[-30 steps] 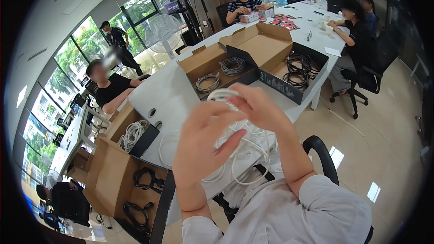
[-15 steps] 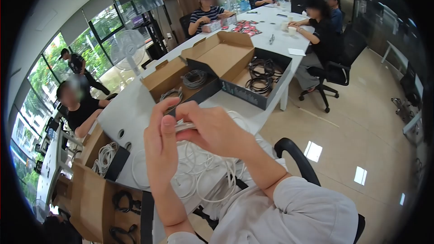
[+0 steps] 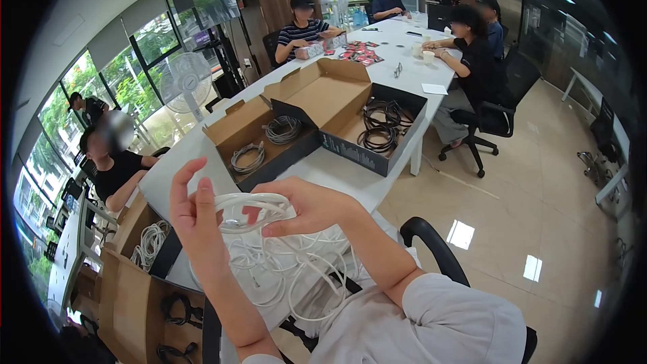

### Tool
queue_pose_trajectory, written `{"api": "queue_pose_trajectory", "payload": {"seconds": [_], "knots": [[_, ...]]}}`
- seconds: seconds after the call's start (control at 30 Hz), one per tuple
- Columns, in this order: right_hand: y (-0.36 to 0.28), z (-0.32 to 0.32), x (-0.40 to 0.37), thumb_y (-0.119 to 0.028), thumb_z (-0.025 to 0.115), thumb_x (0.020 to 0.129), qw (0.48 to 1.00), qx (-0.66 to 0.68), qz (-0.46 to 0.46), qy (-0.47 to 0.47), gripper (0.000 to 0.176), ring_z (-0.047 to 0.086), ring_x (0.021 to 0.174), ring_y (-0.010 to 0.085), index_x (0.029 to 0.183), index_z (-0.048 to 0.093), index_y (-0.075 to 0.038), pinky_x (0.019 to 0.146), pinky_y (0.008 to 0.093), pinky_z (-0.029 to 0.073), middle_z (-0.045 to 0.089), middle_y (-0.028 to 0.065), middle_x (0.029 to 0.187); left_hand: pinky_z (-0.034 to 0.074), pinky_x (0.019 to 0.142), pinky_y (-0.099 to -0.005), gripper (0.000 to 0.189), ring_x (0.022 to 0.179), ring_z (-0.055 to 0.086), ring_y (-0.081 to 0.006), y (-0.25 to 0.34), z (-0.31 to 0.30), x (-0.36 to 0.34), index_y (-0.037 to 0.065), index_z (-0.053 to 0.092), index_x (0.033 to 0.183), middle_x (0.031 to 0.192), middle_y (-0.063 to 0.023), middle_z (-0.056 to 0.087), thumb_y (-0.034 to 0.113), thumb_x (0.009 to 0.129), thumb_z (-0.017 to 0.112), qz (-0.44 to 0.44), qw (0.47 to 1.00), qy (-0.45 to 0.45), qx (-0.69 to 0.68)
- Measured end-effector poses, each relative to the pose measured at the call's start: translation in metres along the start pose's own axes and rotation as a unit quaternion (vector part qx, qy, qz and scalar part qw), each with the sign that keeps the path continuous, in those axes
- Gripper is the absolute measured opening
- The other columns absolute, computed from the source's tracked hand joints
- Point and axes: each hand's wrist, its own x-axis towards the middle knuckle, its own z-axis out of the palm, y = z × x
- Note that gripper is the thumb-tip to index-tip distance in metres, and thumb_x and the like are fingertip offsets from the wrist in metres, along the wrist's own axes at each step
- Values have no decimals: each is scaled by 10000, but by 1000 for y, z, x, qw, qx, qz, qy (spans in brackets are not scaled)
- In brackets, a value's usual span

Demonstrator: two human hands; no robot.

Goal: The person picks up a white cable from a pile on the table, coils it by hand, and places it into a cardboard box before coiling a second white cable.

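A coil of white cable [image 3: 253,206] hangs in the air between my two hands, its loops bunched together. My right hand [image 3: 310,207] is closed around the coil's right side, fingers through the loops and thumb below. At the coil's left end, my left hand [image 3: 201,219] has its thumb and forefinger raised and apart, with the loops right beside the thumb. Loose white cable [image 3: 323,290] trails below in wide loops, over the table edge and toward my lap.
Beyond my hands on the white table [image 3: 340,199] stand an open box of grey cables [image 3: 259,178] and one of black cables [image 3: 360,158]. At left are a box of white cables [image 3: 138,216] and another of black cables [image 3: 128,296]. Several people sit around. A chair armrest [image 3: 438,243] stands at right.
My hands have lowered and drawn apart, exposing the coil between them. The left hand's fingers have opened away from it, while the right keeps hold. The view has shifted slightly.
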Motion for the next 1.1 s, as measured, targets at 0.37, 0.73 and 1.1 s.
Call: {"api": "queue_pose_trajectory", "payload": {"seconds": [0.37, 0.73, 1.1], "knots": [[-10, 0, -5, -62, 714, 807, 991, 82, 104, 38, 351, 513, 716, 45, 1141, 605, -56, 644, 209, 424, 592, -20, 809, 139, 421, -188, 166, 491, 236, 35, -7, 3, -7, 57, 628, 1053, 653, 108, 360, 186, 988, 548, -36, 996, -54, -58], [-22, 9, -3, -94, 530, 893, 966, 228, 123, 13, 129, 461, 574, 42, 1003, 549, -29, 520, 202, 352, 519, -16, 705, 133, 426, -196, 198, 488, 244, 28, -2, -5, 1, 35, 628, 1019, 636, 107, 349, 193, 1009, 510, 27, 999, -28, -21], [-19, 3, -4, -40, 476, 793, 921, 312, 127, 195, 34, 288, 476, 44, 800, 509, -41, 450, 233, 216, 367, -44, 587, 367, 547, -179, 387, 669, 495, -44, -8, 2, 7, 11, 547, 1207, 930, -6, 579, 341, 1019, 474, 1, 991, -115, -71]]}}
